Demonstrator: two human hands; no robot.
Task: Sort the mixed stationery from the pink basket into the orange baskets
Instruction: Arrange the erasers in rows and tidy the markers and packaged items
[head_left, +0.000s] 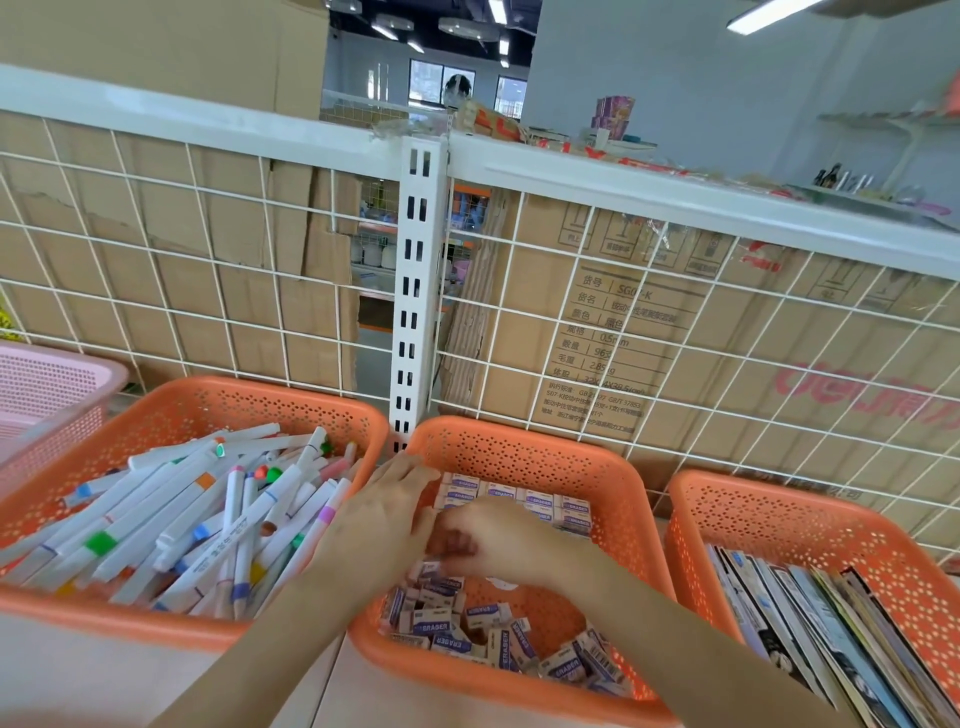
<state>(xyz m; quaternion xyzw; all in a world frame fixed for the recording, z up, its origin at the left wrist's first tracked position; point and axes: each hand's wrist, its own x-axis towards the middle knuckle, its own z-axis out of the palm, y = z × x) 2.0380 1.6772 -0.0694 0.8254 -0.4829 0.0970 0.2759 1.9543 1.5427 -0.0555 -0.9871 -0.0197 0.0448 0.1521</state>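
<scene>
Three orange baskets stand in a row. The left orange basket (171, 410) holds several white markers (171, 525). The middle orange basket (613, 483) holds boxed erasers (457, 629), some stacked in a neat row at the back (524, 499). The right orange basket (769, 514) holds upright booklets (810, 618). Both hands are inside the middle basket. My left hand (379, 514) lies over the erasers with fingers straight, reaching toward the back row. My right hand (498, 540) has its fingers curled down round some erasers. The pink basket (62, 379) sits at far left, its contents hidden.
A white wire grid panel (208, 249) with a slotted post (415, 291) rises right behind the baskets, with cardboard boxes (597, 338) behind it. The baskets rest on a pale shelf surface (93, 680).
</scene>
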